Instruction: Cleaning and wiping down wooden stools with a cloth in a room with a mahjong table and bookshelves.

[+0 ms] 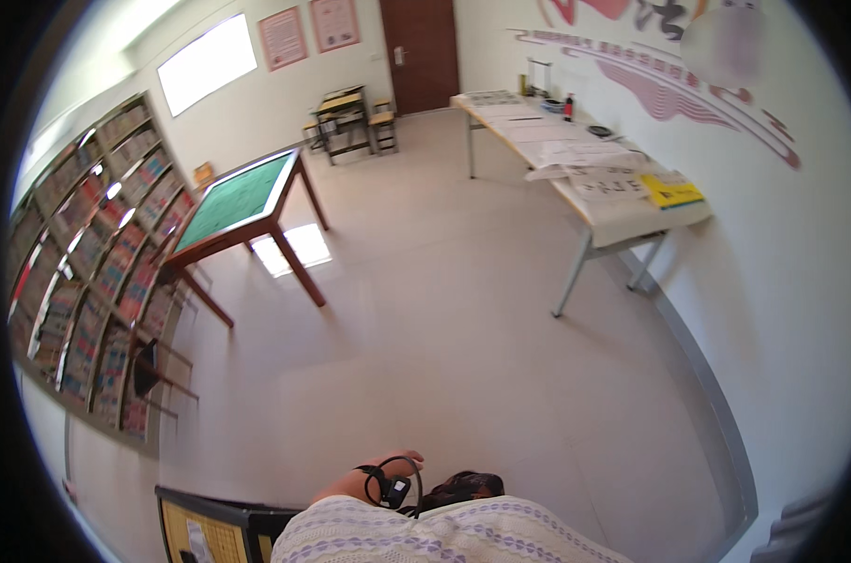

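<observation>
My left hand (410,459) is low in the picture, in front of my body, with its forearm coming in from the lower left. A black band with a small device (394,489) and a looped black cable sits at its wrist. Only a little of the hand shows past the cable, and its fingers are too small and hidden to read. Right beside it is a dark patterned thing (463,489) whose kind I cannot make out. White knit clothing with purple bands (425,532) covers my front. My right hand is out of the picture.
A green-topped table (242,197) stands ahead on the left, before bookshelves (97,272). Along the right wall runs a long table (580,202) with papers and a yellow packet (671,190). A small desk with stools (344,122) and a brown door (420,56) are farther back. A wood-panelled piece (214,535) is near my left.
</observation>
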A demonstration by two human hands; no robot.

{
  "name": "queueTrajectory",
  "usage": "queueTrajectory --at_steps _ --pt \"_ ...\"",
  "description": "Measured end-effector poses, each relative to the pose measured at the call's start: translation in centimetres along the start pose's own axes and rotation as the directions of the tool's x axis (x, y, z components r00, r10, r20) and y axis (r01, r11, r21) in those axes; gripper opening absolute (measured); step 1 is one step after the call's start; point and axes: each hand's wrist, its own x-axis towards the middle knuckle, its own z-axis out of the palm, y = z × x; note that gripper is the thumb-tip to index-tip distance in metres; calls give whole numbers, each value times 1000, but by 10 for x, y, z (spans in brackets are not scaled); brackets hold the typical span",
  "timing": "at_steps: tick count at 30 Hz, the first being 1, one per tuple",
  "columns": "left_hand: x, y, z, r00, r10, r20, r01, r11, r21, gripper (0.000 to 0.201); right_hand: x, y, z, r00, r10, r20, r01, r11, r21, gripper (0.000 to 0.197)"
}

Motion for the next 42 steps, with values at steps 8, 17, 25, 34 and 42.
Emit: queueTrajectory --at_steps 8,17,25,34,42 --pt "33 11 -34 985 -168 -25 155 948 -278 41 95 -71 3 990 -114 78 105 988 112 90" --pt "170 210 -142 957 273 -98 -290 887 -360 41 178 -256 34 903 -422 77 411 902 130 73" --pt "184 393 -134 848 530 1 -451 723 -522 68 248 -389 14 589 -687 426 717 687 117 79" --pt "198 514 -96 950 311 37 -231 774 -590 52 318 -408 -74 496 -690 527 799 600 34 67" --pt "232 531 -111 944 291 -153 -326 758 -565 40 378 -406 -84 598 -642 479 737 676 -14 72"
